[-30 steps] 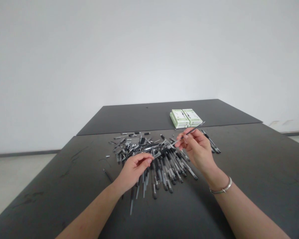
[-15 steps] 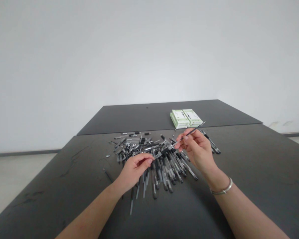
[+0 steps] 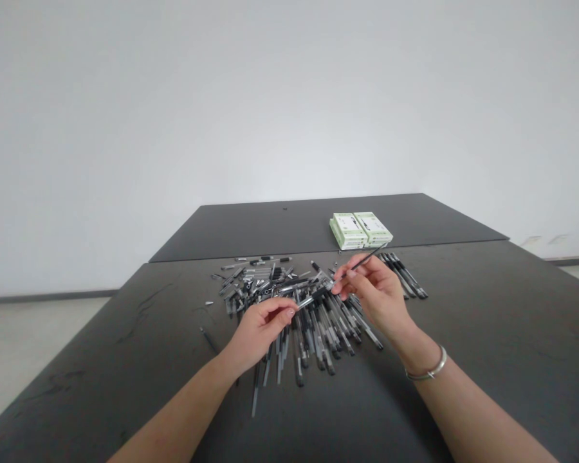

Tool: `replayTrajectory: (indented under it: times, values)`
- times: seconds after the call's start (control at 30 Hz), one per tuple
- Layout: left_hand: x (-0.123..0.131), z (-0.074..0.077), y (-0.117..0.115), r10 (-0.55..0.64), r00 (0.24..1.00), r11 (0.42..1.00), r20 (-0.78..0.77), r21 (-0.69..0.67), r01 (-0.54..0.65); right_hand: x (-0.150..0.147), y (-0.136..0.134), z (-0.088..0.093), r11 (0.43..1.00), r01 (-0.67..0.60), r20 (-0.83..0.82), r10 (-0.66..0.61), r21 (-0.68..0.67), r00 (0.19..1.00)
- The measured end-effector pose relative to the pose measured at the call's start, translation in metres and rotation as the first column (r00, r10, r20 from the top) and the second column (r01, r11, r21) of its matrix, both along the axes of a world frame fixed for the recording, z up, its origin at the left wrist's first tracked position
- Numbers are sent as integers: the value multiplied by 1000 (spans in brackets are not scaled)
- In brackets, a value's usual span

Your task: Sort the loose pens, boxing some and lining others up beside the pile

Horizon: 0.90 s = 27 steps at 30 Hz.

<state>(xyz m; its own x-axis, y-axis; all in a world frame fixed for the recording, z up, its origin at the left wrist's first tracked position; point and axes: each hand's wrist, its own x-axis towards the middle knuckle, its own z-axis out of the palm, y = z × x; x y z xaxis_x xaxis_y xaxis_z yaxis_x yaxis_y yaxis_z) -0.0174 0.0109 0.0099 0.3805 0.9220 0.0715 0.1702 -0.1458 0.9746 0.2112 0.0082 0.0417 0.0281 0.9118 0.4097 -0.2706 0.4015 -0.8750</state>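
My left hand point(image 3: 263, 325) pinches the rear end of a clear pen barrel point(image 3: 311, 299) with a black grip, its other end pointing up to the right. Between the thumb and fingers of my right hand point(image 3: 374, 289) is a thin dark pen refill point(image 3: 365, 258), slanted up to the right. The refill's lower end meets the open end of the barrel; how far it sits inside is too small to tell. Beneath both hands spreads a heap of pen parts point(image 3: 325, 328), clear barrels with black grips among them.
Two stacks of green and white boxes point(image 3: 348, 233) stand at the back. Several pens point(image 3: 408, 276) lie side by side right of my right hand. A loose refill point(image 3: 208, 339) lies left of the heap on the dark table point(image 3: 101, 360). A pale wall rises behind.
My right hand has moved slightly left and down, bringing the refill further toward and into line with the barrel. My left hand has stayed in place.
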Motion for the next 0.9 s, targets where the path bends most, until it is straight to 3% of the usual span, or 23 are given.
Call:
replayTrajectory:
  times: [0.17, 0.43, 0.67, 0.77, 0.83, 0.9]
  values:
    - [0, 1, -1, -3, 1000, 1000, -18, 0, 3, -6, -1, -5, 1000, -20, 66, 21, -15, 998]
    - [-1, -2, 1, -32, 999, 999, -11, -16, 31, -14, 2, -23, 980, -164, 45, 170, -114, 984]
    - [0, -6, 2, -34, 999, 997, 16, -62, 35, -13, 1, -17, 957, -227, -28, 226, -182, 974]
    - [0, -6, 2, -30, 999, 996, 27, -87, 32, -5, 6, -12, 968, -137, -73, 124, -210, 990]
    - [0, -6, 1, -28, 999, 995, 32, -96, 31, 7, 13, -12, 969, 29, -53, -43, -247, 998]
    - [1, -4, 1, -29, 999, 995, 34, -97, 33, 22, 23, -15, 930, 229, 24, -232, -287, 972]
